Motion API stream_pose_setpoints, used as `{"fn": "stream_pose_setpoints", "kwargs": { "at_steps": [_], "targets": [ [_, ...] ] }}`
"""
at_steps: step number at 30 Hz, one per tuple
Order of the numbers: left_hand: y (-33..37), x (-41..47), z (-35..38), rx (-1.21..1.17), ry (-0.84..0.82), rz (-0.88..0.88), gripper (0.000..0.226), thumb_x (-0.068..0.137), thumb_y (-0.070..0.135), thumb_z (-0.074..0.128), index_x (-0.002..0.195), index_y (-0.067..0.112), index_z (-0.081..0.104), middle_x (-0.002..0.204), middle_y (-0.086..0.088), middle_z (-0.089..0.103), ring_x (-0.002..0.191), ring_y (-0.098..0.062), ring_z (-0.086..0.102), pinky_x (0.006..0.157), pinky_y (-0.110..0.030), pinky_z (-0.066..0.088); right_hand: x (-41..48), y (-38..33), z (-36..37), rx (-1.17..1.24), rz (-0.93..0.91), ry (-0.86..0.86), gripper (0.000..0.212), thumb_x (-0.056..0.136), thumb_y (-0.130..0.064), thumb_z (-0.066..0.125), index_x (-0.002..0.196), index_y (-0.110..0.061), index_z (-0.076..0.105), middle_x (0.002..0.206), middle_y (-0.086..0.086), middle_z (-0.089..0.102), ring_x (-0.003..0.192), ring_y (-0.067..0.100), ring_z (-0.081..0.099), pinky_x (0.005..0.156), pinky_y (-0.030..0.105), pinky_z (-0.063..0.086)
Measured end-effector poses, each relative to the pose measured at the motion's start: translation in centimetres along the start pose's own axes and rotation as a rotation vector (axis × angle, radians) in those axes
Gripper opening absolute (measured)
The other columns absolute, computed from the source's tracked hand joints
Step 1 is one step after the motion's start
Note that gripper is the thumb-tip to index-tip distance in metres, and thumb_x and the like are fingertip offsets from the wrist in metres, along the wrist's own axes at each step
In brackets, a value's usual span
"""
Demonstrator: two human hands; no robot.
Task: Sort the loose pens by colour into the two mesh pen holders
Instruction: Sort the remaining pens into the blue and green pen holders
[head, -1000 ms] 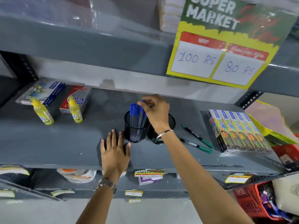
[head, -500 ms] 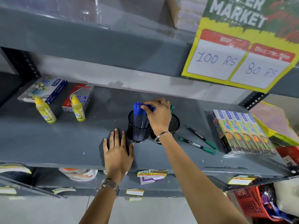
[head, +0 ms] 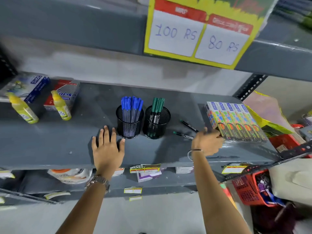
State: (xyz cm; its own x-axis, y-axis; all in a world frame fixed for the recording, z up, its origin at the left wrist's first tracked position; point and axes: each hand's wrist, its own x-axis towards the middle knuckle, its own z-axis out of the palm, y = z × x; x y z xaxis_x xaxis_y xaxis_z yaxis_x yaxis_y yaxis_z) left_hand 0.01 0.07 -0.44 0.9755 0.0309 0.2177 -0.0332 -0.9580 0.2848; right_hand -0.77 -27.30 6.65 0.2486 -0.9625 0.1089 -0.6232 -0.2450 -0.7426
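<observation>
Right hand (head: 208,141) has left the holders for the loose green pens (head: 184,133).

L wrist watch (head: 99,181) (metal), R bangle (head: 194,152)

the left hand (head: 108,149) is lying flat, palm down, with its fingers (head: 106,134) spread and pointing toward 12 o'clock and the thumb angling out toward 2 o'clock. its wrist is wearing a metal watch (head: 98,182), and the bare forearm is running back toward 7 o'clock. the right hand (head: 207,142) is sitting out at 3 o'clock from the left one, well apart from it, turned partly on its edge with the fingers curling loosely toward 2 o'clock; it is gripping nothing that can be seen. a thin bangle (head: 194,152) is circling its wrist, and its forearm is stretching down toward 5 o'clock.
</observation>
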Motion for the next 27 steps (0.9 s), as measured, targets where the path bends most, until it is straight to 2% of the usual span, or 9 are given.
{"fn": "stream_pose_setpoints", "kwargs": {
  "at_steps": [5,8,14,18,21,24,25,27],
  "targets": [
    [-0.1,0.0,-0.1,0.010,-0.010,0.013,0.062,0.090,0.044,0.028,0.131,0.003,0.050,0.140,-0.023,0.045,0.131,-0.036,0.038,0.107,-0.055,0.021,0.9,1.9,-0.6,-0.159,0.109,-0.214,0.047,0.087,-0.028,0.058,0.119,0.000,0.039,0.127,0.027,0.044,0.113,0.045,0.047,0.091,0.050,0.039],
    [-0.1,0.0,-0.1,0.025,-0.025,0.019,0.063,0.090,0.045,0.026,0.132,0.003,0.049,0.141,-0.022,0.044,0.132,-0.035,0.037,0.108,-0.055,0.021,0.7,1.7,-0.4,-0.169,0.127,-0.245,0.045,0.085,-0.024,0.059,0.117,0.000,0.038,0.126,0.026,0.042,0.110,0.045,0.049,0.090,0.049,0.041],
    [-0.1,0.0,-0.1,0.028,-0.036,0.006,0.063,0.091,0.045,0.026,0.132,0.004,0.048,0.141,-0.021,0.044,0.132,-0.035,0.037,0.108,-0.053,0.021,-0.4,0.9,-0.5,0.081,0.244,-0.188,0.037,0.082,-0.005,0.055,0.117,-0.001,0.042,0.130,0.023,0.039,0.103,0.046,0.053,0.084,0.045,0.041],
    [-0.3,0.0,-0.2,0.033,-0.055,0.004,0.064,0.091,0.046,0.024,0.133,0.005,0.048,0.141,-0.021,0.044,0.132,-0.034,0.036,0.108,-0.054,0.021,-1.0,-0.7,-1.2,0.312,0.287,-0.131,0.033,0.079,-0.001,0.056,0.112,-0.002,0.051,0.123,0.021,0.052,0.106,0.038,0.055,0.085,0.040,0.043],
    [-0.1,0.0,-0.2,0.026,-0.059,0.005,0.064,0.090,0.047,0.024,0.133,0.005,0.048,0.142,-0.021,0.043,0.133,-0.034,0.036,0.108,-0.054,0.021,-1.5,-3.4,-2.3,0.479,0.149,-0.064,0.027,0.074,0.001,0.057,0.101,-0.001,0.059,0.104,0.019,0.065,0.095,0.033,0.060,0.074,0.030,0.041],
    [-0.1,0.0,-0.2,0.037,-0.046,0.008,0.064,0.091,0.047,0.023,0.135,0.007,0.046,0.143,-0.020,0.042,0.134,-0.033,0.035,0.109,-0.052,0.019,-2.5,-7.9,-3.6,0.687,-0.169,0.003,0.017,0.068,-0.003,0.059,0.084,-0.008,0.061,0.075,0.007,0.061,0.064,0.015,0.057,0.064,0.026,0.047],
    [-0.2,-0.1,-0.2,0.042,-0.043,0.011,0.063,0.092,0.047,0.023,0.137,0.008,0.044,0.144,-0.019,0.040,0.135,-0.032,0.033,0.110,-0.051,0.018,-2.9,-9.3,-3.9,0.749,-0.255,0.012,0.017,0.066,-0.004,0.059,0.082,-0.011,0.061,0.073,0.004,0.061,0.060,0.008,0.056,0.062,0.021,0.048],
    [-0.1,-0.1,-0.2,0.027,-0.056,0.001,0.062,0.094,0.047,0.023,0.141,0.010,0.037,0.149,-0.016,0.033,0.139,-0.029,0.025,0.112,-0.048,0.010,-3.8,-12.0,-4.5,0.829,-0.364,-0.021,0.021,0.067,-0.006,0.061,0.084,-0.019,0.057,0.078,0.005,0.065,0.062,0.009,0.060,0.061,0.021,0.049]
  ]
}}
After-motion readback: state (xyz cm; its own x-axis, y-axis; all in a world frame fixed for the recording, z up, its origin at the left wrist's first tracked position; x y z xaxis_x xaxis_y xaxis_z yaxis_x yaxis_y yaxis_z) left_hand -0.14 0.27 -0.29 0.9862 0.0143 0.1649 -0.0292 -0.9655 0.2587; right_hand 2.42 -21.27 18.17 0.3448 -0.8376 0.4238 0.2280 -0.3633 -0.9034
